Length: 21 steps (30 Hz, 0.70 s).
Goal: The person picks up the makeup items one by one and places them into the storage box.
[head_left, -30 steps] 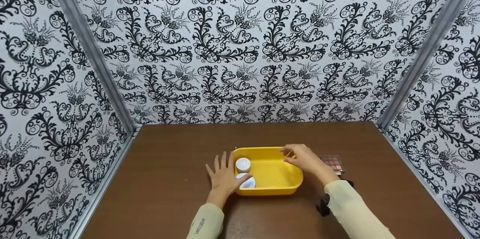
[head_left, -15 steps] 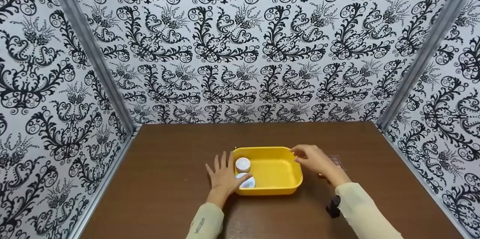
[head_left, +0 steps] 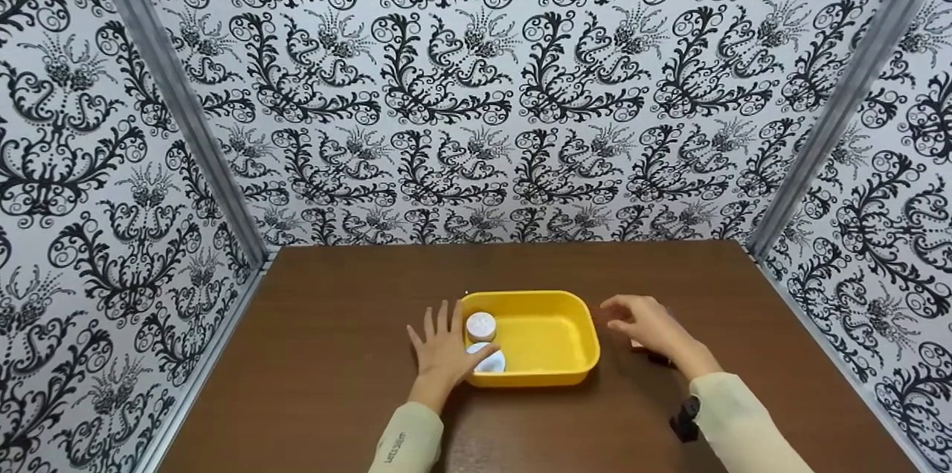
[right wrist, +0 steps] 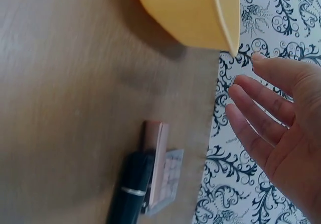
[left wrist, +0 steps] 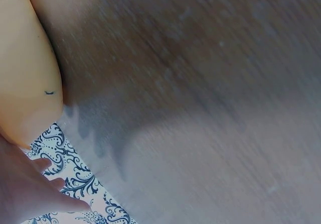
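A yellow plastic bin (head_left: 543,343) stands on the brown table, holding two round white-lidded jars at its left end: a far jar (head_left: 481,326) and a near jar (head_left: 491,360). My left hand (head_left: 442,358) rests on the bin's left edge with fingers spread, its thumb reaching over the near jar. To the right of the bin, my right hand (head_left: 654,324) hovers above the table, apart from the rim. In the right wrist view its palm and loosely bent fingers (right wrist: 256,123) hold nothing.
Right of the bin lie a black tube with a silver band (right wrist: 131,191), a slim pinkish box (right wrist: 156,153) and a clear-lidded palette (right wrist: 170,176). My right arm mostly hides them in the head view. Patterned walls (head_left: 476,123) enclose the table's back and sides.
My right hand has moved rightward from above the bin's right rim to beyond it, covering the items on that side. My left hand, the bin and the jars have stayed put.
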Available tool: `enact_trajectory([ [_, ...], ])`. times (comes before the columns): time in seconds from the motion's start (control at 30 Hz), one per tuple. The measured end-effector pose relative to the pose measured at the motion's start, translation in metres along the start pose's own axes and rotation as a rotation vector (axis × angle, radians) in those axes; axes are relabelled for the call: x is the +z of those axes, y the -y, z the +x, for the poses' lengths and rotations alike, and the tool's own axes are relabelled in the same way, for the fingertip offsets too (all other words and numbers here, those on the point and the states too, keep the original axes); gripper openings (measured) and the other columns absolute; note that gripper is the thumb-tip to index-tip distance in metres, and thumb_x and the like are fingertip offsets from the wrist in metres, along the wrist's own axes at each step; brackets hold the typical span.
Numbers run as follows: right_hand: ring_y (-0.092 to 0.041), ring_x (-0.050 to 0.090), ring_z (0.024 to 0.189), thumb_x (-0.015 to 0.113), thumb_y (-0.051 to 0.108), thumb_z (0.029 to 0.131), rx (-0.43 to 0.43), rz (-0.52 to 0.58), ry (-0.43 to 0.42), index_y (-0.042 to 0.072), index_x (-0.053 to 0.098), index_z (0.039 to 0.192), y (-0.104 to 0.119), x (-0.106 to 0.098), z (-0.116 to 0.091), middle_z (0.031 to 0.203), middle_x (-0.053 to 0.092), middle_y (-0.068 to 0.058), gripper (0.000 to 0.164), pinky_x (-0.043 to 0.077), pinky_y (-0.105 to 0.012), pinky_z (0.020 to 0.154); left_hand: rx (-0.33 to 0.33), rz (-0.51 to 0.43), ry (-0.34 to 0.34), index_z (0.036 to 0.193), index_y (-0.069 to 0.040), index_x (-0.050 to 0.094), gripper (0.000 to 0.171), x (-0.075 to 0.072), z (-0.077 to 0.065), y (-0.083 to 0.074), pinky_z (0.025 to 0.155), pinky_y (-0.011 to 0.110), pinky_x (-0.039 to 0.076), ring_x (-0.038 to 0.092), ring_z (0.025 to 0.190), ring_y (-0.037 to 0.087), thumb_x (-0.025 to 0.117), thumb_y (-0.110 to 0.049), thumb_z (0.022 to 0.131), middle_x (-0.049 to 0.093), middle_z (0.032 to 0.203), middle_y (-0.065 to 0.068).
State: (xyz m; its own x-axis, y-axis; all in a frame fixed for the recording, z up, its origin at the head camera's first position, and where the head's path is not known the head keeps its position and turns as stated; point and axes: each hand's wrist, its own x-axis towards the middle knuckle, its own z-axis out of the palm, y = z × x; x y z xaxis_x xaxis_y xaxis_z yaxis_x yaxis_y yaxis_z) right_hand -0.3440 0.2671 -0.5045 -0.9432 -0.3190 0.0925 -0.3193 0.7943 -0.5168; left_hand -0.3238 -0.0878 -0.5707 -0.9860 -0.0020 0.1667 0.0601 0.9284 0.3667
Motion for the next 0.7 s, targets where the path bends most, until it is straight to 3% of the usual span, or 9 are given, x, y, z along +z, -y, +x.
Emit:
enact_trajectory([
  [0.23,-0.031,0.068,0.098,0.070,0.013,0.092,-0.024,0.007,-0.008,0.005,0.069,0.118,-0.015,-0.004,-0.009,0.111,0.072,-0.017,0.027,0.057,-0.050,0.088,0.001,0.004,-0.001,0.159,-0.020,0.027,0.107,0.000,0.000,0.001,0.115,0.076,0.012,0.025,0.150,0.043,0.062,-0.079,0.076,0.029,0.163,0.014],
  [0.47,-0.023,0.068,0.091,0.071,0.014,0.091,0.017,-0.002,-0.017,0.005,0.070,0.117,-0.027,-0.006,-0.019,0.106,0.072,-0.016,0.027,0.058,-0.047,0.085,0.000,0.011,0.006,0.159,-0.021,0.026,0.108,-0.001,0.000,0.000,0.115,0.075,0.013,0.025,0.150,0.043,0.061,-0.080,0.076,0.029,0.164,0.014],
  [0.7,-0.023,0.069,0.087,0.073,0.016,0.090,0.006,-0.023,-0.022,0.002,0.071,0.114,-0.042,-0.004,-0.029,0.105,0.073,-0.015,0.028,0.059,-0.042,0.079,-0.001,0.014,0.007,0.158,-0.019,0.027,0.108,-0.002,-0.001,0.000,0.115,0.075,0.013,0.025,0.150,0.044,0.061,-0.079,0.075,0.029,0.163,0.014],
])
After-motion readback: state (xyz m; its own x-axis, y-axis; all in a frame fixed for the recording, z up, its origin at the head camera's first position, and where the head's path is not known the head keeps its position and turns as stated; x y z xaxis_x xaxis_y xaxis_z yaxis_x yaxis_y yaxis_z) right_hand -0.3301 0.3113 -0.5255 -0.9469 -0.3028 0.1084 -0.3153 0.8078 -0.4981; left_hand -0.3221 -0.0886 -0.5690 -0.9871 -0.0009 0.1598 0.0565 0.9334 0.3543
